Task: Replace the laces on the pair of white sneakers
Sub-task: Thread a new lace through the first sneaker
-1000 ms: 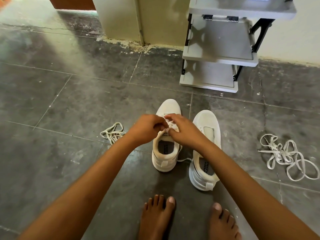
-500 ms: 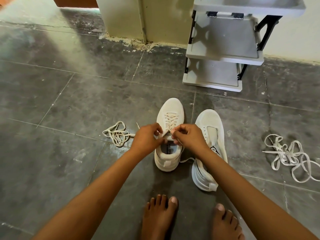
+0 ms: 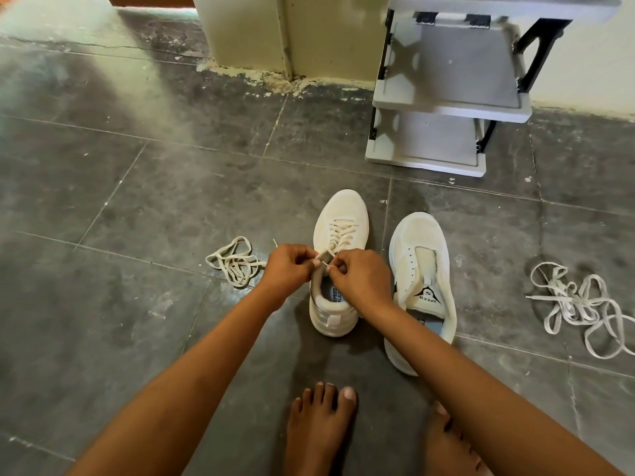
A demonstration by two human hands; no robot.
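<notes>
Head view. Left hand (image 3: 288, 269) and right hand (image 3: 360, 280) close together, knuckles nearly meeting, above the tongue of the laced sneaker (image 3: 340, 214). Fingers of both hands curled, with thumb and forefinger of each pinching the cream lace (image 3: 324, 257) at the top of the lacing. Knot or loop under the fingers: cannot tell, covered. Short lace tip standing up just behind the left hand.

Laced sneaker: upright on its sole, toe pointing away, directly under both hands. Crossed lacing visible over the forefoot, printed insole visible in the opening.

Unlaced sneaker (image 3: 422, 242): just beside the laced one, on its right, toe also pointing away. Tongue exposed between open eyelet rows, black logo print near the opening. Heel end partly hidden by the right forearm. Contact between the two sneakers: cannot tell.

Loose cream lace (image 3: 233, 262): bundled in loops on the floor (image 3: 137, 201), near the left hand on its left.

White lace heap (image 3: 577, 304): tangled, well apart to the right, running out to the frame edge.

Bare feet (image 3: 319, 431): at the lower edge, toes toward the sneakers.

Shelf rack (image 3: 446, 108): grey, tiered, beyond the sneakers against the pale wall (image 3: 275, 29).

Floor: dark grey tiles, scuffed with pale marks.
</notes>
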